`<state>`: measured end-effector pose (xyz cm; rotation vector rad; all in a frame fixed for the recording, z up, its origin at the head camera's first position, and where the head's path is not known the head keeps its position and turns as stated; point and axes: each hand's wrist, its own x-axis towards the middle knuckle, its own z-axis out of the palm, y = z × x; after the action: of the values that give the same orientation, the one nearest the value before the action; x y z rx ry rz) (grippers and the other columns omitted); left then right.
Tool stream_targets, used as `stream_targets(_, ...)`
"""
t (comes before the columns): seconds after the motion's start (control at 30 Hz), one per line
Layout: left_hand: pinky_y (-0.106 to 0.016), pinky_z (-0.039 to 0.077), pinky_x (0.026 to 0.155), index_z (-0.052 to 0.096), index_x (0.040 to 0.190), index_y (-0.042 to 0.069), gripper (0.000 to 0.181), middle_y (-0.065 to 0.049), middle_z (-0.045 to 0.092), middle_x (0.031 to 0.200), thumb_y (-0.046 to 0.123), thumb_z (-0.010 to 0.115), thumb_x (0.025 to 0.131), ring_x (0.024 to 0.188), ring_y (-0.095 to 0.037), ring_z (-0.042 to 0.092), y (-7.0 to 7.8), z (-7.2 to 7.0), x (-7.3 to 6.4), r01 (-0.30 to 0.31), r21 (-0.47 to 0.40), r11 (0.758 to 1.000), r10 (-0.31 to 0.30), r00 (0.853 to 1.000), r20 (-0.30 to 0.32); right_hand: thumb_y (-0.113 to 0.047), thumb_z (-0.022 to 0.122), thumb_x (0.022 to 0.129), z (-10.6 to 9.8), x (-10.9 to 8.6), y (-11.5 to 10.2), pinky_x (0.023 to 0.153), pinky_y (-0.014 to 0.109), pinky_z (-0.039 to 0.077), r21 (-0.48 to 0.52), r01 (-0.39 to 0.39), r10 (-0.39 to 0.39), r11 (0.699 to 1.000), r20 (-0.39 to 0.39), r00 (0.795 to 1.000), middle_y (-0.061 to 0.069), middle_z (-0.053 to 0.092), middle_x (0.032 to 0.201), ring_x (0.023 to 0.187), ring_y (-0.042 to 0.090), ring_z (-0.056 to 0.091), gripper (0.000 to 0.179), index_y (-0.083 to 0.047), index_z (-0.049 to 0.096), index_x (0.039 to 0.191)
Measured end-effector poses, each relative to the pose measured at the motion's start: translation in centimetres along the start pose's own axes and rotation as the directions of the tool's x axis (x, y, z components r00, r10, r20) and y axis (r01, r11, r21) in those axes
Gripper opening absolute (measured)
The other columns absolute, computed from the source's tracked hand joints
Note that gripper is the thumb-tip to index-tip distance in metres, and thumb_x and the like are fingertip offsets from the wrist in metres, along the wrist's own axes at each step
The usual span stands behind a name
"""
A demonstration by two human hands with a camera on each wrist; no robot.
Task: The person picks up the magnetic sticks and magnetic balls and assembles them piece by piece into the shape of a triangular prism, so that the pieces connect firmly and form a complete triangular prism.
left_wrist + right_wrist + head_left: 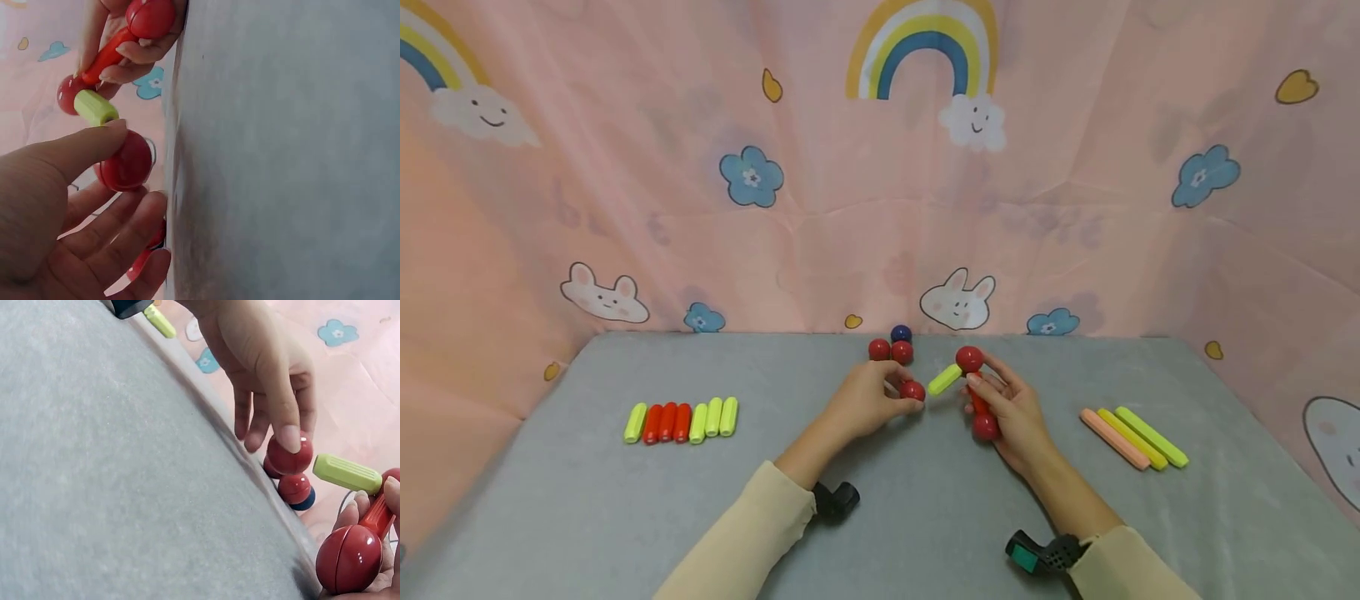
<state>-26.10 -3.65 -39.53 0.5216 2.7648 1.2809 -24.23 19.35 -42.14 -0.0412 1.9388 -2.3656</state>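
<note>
My left hand (867,400) pinches a red ball (912,391) between thumb and fingers, close over the grey table. In my right hand (1017,414) is a joined piece: a red stick (377,515) with one red ball (969,359) at its top end and another red ball (986,427) at its bottom end. From the top ball a short yellow-green stick (945,379) points toward my left hand. Its free end is close to the pinched ball; the left wrist view has my thumb overlapping that spot. My right fingers partly hide the red stick.
Behind my left hand sit two red balls (902,352) and a dark blue ball (901,333). A row of short red sticks (667,422) and yellow-green sticks (714,417) lies left. Three longer sticks, orange (1115,439), yellow (1132,439) and green (1152,437), lie right. A printed pink curtain (820,250) hangs behind.
</note>
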Motion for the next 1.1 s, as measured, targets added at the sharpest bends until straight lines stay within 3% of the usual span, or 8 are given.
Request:
stream_targets(0.2,-0.025,0.054,0.06,0.074,0.109,0.013,0.032,0.0,0.072,0.098,0.031,0.083,0.084,0.082,-0.014,0.064,0.6,-0.4,-0.1,-0.016,-0.002,1.0,0.016,1.0,0.025,-0.021,0.061,0.102,0.3,0.0,-0.3,0.074,0.019,0.059,0.029,-0.015,0.015,0.999,-0.019,1.0,-0.006,0.071,0.107,0.086,0.007,0.069,0.062,-0.014,0.033,0.157)
stream_targets(0.5,-0.027,0.056,0.067,0.072,0.116,0.011,0.035,-0.004,0.071,0.103,0.027,0.081,0.086,0.086,-0.015,0.066,0.8,-0.8,-0.1,-0.023,-0.116,0.993,0.019,0.999,-0.031,-0.017,0.057,0.104,0.7,-0.1,-0.5,0.082,0.022,0.059,0.008,0.016,-0.016,1.0,-0.031,0.999,-0.01,0.071,0.103,0.086,0.005,0.069,0.056,-0.013,0.033,0.154)
stream_targets(0.77,-0.026,0.057,0.073,0.071,0.12,0.011,0.037,-0.007,0.071,0.111,0.022,0.081,0.086,0.091,-0.019,0.067,0.9,-1.1,0.0,-0.045,-0.262,0.964,0.014,0.993,-0.12,-0.034,0.057,0.103,1.2,0.0,-1.0,0.097,0.02,0.052,-0.031,-0.028,0.027,0.999,-0.036,0.999,-0.017,0.066,0.116,0.114,0.008,0.062,0.054,-0.016,0.039,0.151)
stream_targets(0.9,-0.025,0.057,0.073,0.069,0.123,0.011,0.04,-0.006,0.071,0.107,0.023,0.081,0.087,0.094,-0.02,0.065,1.2,-1.5,0.0,-0.052,-0.286,0.957,0.007,0.988,-0.156,-0.034,0.051,0.106,1.7,-0.1,-1.3,0.102,0.022,0.049,0.089,-0.037,0.035,0.995,0.024,0.999,-0.009,0.058,0.126,0.124,0.014,0.05,0.043,-0.018,0.04,0.144)
stream_targets(1.03,-0.026,0.058,0.073,0.07,0.123,0.01,0.04,-0.007,0.072,0.105,0.021,0.081,0.086,0.094,-0.02,0.066,1.6,-1.8,0.1,-0.087,-0.288,0.954,0.035,0.983,-0.182,-0.033,0.046,0.108,2.1,-0.2,-1.4,0.106,0.024,0.048,0.257,-0.066,0.041,0.964,0.1,0.994,-0.003,0.046,0.137,0.132,0.019,0.042,0.036,-0.02,0.036,0.14)
stream_targets(1.1,-0.026,0.058,0.073,0.07,0.122,0.011,0.038,-0.007,0.073,0.104,0.02,0.081,0.086,0.093,-0.019,0.068,1.6,-1.6,0.2,-0.102,-0.282,0.954,0.054,0.983,-0.173,-0.033,0.044,0.109,2.0,-0.3,-1.5,0.106,0.025,0.048,0.291,-0.067,0.036,0.955,0.109,0.993,-0.003,0.044,0.138,0.133,0.019,0.042,0.03,-0.022,0.036,0.135)
